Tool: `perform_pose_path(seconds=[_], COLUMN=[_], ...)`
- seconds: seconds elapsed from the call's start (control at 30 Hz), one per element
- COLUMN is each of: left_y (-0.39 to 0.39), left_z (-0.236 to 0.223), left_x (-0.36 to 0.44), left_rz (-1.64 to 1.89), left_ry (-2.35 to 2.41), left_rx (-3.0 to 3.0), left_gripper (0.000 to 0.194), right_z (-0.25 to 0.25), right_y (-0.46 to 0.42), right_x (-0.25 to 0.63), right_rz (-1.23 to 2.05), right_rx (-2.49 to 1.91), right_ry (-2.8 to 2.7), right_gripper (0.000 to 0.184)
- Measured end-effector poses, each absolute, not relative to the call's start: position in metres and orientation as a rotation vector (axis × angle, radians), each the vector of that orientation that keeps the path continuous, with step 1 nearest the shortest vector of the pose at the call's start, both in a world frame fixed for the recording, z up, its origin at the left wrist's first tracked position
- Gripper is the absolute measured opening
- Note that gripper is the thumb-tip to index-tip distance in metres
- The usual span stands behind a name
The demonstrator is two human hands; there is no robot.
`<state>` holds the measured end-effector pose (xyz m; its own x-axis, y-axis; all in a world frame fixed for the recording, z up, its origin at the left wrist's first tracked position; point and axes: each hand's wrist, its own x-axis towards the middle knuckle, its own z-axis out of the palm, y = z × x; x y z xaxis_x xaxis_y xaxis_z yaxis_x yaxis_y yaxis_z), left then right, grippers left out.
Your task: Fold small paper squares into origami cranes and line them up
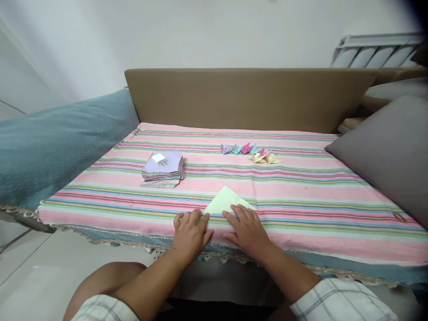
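A pale green sheet of paper, folded into a triangle, lies on the striped cloth near the front edge. My left hand rests at the paper's left corner, fingers curled and pressed down on the fold. My right hand lies flat over the paper's lower right part, fingers stretched out and pressing it to the cloth.
A stack of coloured paper squares with a small white charger plug on top sits to the left. Several folded paper figures lie in a row further back. A grey cushion is at right, a teal blanket at left.
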<state>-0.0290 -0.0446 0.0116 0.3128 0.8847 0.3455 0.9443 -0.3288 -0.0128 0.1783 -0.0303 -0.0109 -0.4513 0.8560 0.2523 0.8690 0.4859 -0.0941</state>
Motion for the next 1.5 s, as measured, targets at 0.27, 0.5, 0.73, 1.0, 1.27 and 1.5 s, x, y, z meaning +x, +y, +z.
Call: perform_pose_path(seconds=[0.27,0.5,0.73,1.0,1.27,1.5], left_y=[-0.043,-0.040,-0.038,-0.022,0.002,0.008], left_z=[0.015,0.016,0.021,0.022,0.017,0.020], left_x=[-0.035,-0.040,-0.041,-0.035,-0.014,-0.009], left_rz=[-0.470,-0.494,-0.526,-0.689,-0.671,-0.680], left_ry=[-1.647,-1.651,-1.698,-1.913,-2.004,-2.107], left_rx=[-2.362,-2.323,-2.350,-2.350,-2.390,-2.401], left_gripper=[0.029,0.029,0.021,0.021,0.033,0.039], right_z=[-0.010,-0.012,-0.010,-0.005,0.006,0.005], right_y=[-0.028,-0.030,-0.029,-0.030,-0.011,0.009], right_x=[0.179,0.180,0.181,0.180,0.198,0.227], right_rz=[-0.071,-0.091,-0.065,-0.043,0.074,0.225], right_rx=[-1.470,-1.468,-1.458,-1.465,-1.524,-1.815], right_ry=[-2.470,-2.477,-2.475,-2.469,-2.266,-2.060], right_gripper=[0.058,0.058,0.057,0.057,0.044,0.041])
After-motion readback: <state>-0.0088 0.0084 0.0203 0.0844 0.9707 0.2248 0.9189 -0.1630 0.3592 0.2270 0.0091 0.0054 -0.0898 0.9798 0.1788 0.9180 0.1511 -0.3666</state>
